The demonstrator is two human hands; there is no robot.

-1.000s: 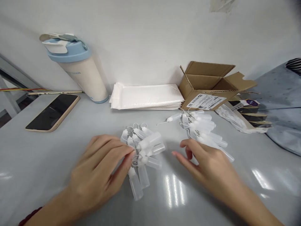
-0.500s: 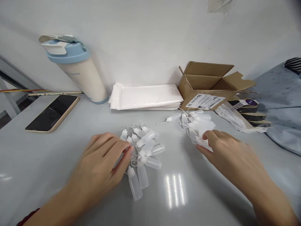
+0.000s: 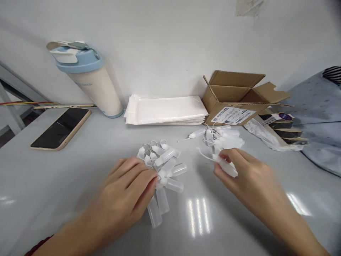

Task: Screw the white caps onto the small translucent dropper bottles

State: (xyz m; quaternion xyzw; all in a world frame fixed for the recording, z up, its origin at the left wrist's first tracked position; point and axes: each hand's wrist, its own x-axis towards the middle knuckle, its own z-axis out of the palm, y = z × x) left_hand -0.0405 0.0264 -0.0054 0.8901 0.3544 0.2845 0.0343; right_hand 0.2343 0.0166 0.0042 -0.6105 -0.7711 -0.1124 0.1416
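Observation:
My right hand (image 3: 241,169) pinches a small translucent squeeze bottle (image 3: 226,166) between thumb and fingers. The bottle lies tilted, and its thin white cap strap (image 3: 204,154) sticks out to the left. Behind that hand is a cluster of similar bottles (image 3: 229,138) with white tips and loops. My left hand (image 3: 130,186) is closed in a pinch at the left side of another pile of squeeze bottles (image 3: 173,185). Its fingertips cover some bottle tops, so what they grip is hidden. Several bottles in this pile fan out to the right and toward me.
A stack of white padded envelopes (image 3: 166,110) lies by the wall, beside an open cardboard box (image 3: 231,112). A cream and blue tumbler (image 3: 97,87) and a phone (image 3: 61,128) are at left. At right are a tray of dark packs (image 3: 286,133) and light blue fabric (image 3: 319,117).
My right hand has drawn one bottle out of the right cluster, toward me and slightly left. My left hand has moved right and its fingertips have come together at the left pile.

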